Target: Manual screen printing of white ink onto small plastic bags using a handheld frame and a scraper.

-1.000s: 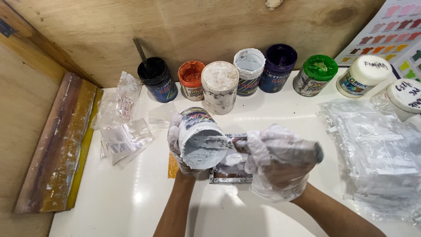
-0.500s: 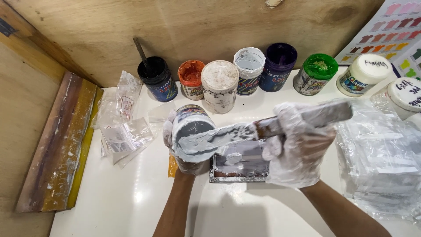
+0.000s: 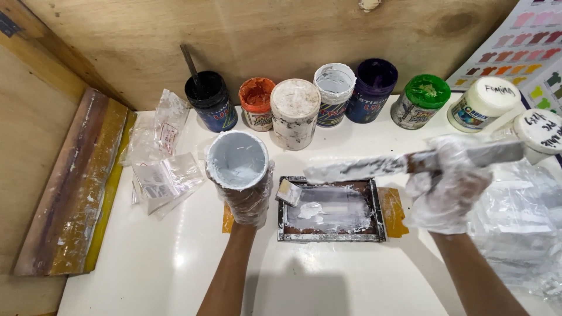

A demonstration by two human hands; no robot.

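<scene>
1. The left hand, in a thin clear plastic glove, is closed around an open jar of white paint and holds it upright at centre left of the frame, above the tabletop.
2. The right hand, gloved the same way, is closed in a fist on the handle of a flat spatula. The paint-coated blade points toward the left of the frame and lies roughly level above the tray.
3. A shallow rectangular metal tray sits at centre frame between the two hands. It carries a smear of white paint, and a small white-coated piece rests at its left edge.
4. A row of paint jars runs along the upper edge of the tabletop: black with a stick in it, orange, white-lidded, an open white-smeared jar, dark purple, green-lidded, and two white-lidded jars at upper right.
5. Small clear plastic bags lie at left of the jar; crumpled clear plastic sheeting lies at lower right.
6. The tabletop is white and glossy. A paint-stained wooden board lies along its left side; plywood panels form the back wall, and a colour chart occupies the upper right corner.
</scene>
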